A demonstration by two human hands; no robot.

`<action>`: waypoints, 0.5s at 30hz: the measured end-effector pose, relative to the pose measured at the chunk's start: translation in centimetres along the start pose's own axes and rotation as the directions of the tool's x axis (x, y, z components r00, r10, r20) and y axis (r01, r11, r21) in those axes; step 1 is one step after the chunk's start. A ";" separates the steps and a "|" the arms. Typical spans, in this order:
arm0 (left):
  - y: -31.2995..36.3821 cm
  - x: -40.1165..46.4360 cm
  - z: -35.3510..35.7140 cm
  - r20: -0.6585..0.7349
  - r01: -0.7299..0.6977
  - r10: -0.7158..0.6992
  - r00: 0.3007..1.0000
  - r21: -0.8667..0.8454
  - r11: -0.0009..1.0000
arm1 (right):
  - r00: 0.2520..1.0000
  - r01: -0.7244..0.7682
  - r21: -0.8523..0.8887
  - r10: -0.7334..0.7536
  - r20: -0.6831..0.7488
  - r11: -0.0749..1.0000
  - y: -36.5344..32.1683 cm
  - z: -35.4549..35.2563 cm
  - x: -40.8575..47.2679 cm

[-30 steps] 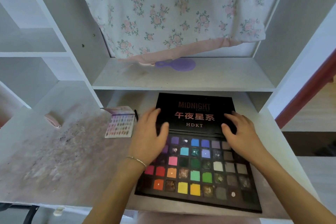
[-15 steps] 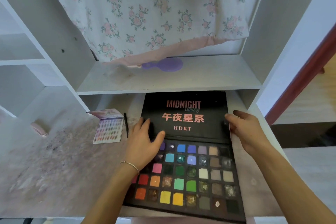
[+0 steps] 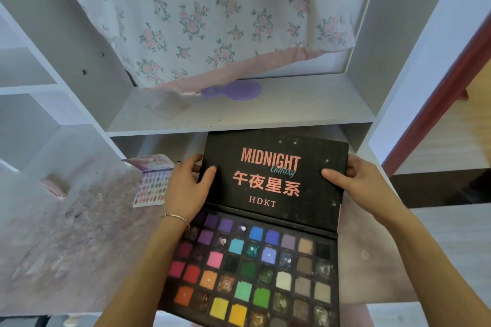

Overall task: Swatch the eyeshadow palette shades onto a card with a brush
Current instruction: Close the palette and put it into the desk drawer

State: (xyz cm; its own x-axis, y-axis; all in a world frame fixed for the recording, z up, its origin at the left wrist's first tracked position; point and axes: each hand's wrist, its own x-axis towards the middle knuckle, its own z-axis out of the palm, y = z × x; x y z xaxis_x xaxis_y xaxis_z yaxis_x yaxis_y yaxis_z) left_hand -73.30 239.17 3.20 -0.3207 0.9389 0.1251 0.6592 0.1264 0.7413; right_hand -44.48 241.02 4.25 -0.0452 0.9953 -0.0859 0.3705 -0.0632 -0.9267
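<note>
A large black eyeshadow palette [image 3: 255, 268] lies open on the desk, with several rows of bright and dark shades. Its lid [image 3: 271, 180], printed "MIDNIGHT Galaxy", stands raised at an angle. My left hand [image 3: 186, 188] grips the lid's left edge, thumb on the printed face and fingers behind. My right hand [image 3: 356, 183] grips the lid's right edge in the same way. A small open pastel palette [image 3: 151, 186] lies to the left of the lid. No brush or card shows clearly.
A stained white desk [image 3: 66, 247] stretches to the left, with a small pink object [image 3: 53, 187] near the shelf divider. Above the palette a shelf [image 3: 239, 114] holds a purple hairbrush [image 3: 233, 90]. A floral cloth [image 3: 212, 21] hangs over it.
Both hands moved from the palette's surface to the lid's side edges and lifted the lid more upright. The camera view shifted closer.
</note>
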 end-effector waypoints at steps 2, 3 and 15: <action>-0.2 0.0 -0.3 -0.012 -0.003 0.003 1.000 -0.027 1.000 | 0.999 0.035 0.008 -0.035 -0.031 0.999 -0.1 0.1 -0.1; -0.2 -0.1 -0.3 -0.020 0.003 -0.003 1.000 -0.043 0.999 | 0.998 0.041 0.017 -0.040 -0.042 0.999 -0.1 0.1 -0.1; -0.2 -2.9 -0.3 -0.015 -0.012 0.010 1.000 -0.102 0.995 | 0.998 0.049 0.049 -0.050 0.025 0.998 0.6 -1.3 -1.4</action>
State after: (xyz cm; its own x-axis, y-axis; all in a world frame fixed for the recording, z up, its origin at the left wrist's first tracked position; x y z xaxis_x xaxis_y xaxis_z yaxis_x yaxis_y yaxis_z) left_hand -72.71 236.28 2.93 -0.3237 0.9354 0.1423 0.5898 0.0819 0.8034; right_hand -42.95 239.72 4.29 -0.0870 0.9950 -0.0482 0.3218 -0.0177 -0.9467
